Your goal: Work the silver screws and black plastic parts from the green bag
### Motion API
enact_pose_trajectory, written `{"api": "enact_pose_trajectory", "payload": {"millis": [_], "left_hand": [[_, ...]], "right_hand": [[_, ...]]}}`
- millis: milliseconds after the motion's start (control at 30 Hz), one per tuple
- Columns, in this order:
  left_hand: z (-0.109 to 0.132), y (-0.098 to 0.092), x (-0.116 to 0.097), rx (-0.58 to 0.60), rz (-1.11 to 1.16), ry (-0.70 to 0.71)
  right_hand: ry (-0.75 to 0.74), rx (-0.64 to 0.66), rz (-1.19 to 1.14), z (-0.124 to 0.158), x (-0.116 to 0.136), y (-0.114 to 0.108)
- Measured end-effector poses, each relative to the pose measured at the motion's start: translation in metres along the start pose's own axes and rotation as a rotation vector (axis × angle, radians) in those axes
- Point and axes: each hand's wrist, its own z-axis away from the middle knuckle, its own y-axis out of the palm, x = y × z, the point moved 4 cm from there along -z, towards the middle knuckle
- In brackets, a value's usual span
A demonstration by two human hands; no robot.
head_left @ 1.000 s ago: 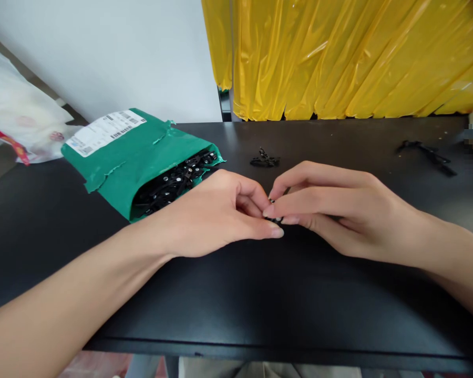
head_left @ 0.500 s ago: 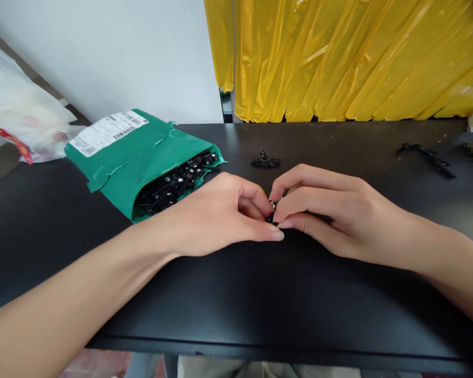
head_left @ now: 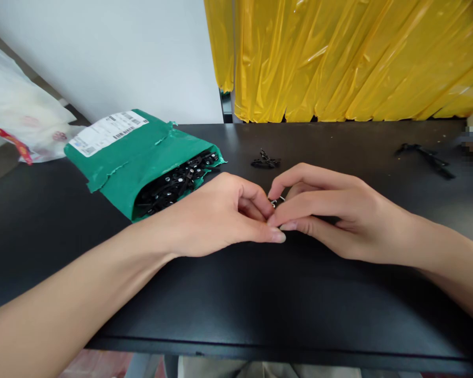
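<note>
Table (head_left: 236, 299) spreads to its near edge beneath left hand (head_left: 224, 215) and right hand (head_left: 350, 220), fingertips nearly closed on a small piece (head_left: 276, 202)!

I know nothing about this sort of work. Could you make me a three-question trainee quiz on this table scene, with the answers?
1. Where does a heap of black pieces show?
A) In the white plastic bag
B) In the open mouth of the green mailer
C) On top of the yellow sheeting

2. True or false: the left hand and right hand are far apart, on opposite ends of the black table.

3. Fill in the colour: the plastic sheeting behind the table is ____.

Key: 1. B. 2. False; their fingertips come together at a small metal-and-black piece, mostly hidden. 3. Yellow.
</note>
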Motion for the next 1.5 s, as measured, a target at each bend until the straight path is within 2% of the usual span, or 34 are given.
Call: {"api": "enact_pose_trajectory", "payload": {"millis": [133,333,467,700,800,1000,1133,1267,1500], "left_hand": [[-0.0011,-0.0011,0.0002,0.014,0.006,-0.007],[-0.0017,-0.0017,0.0014,0.029,0.032,0.021],[-0.0016,-0.0008,0.0017,0.038,0.025,0.007],[-0.0035,-0.0034,-0.0001,0.054,0.021,0.017],[-0.004,-0.004,0.001,0.04,0.009,0.013],[-0.0029,-0.0018,0.0006,0.055,0.031,0.007],[-0.0004,-0.0016,-0.0012,0.018,0.04,-0.021],[-0.0018,-0.001,-0.0012,0.068,0.053,0.0],[-0.0037,-0.0027,0.0002,0.067,0.05,0.001]], "right_hand": [[0.021,-0.034,0.007,0.0003,-0.0013,-0.0014],[-0.012,-0.015,-0.03,0.0,-0.0003,-0.0026],[0.038,-0.036,-0.038,-0.0014,-0.0018,-0.0021],[-0.001,-0.027,-0.045,-0.0017,-0.0011,-0.0022],[0.037,-0.042,-0.053,-0.002,-0.0018,-0.0023],[0.016,-0.03,-0.072,-0.0023,0.0,-0.0026],[0.031,-0.027,-0.085,-0.0016,-0.0007,-0.0021],[0.009,-0.027,-0.105,-0.0013,-0.0007,-0.0012],[0.004,-0.017,-0.117,-0.0029,0.0005,-0.0017]]}}
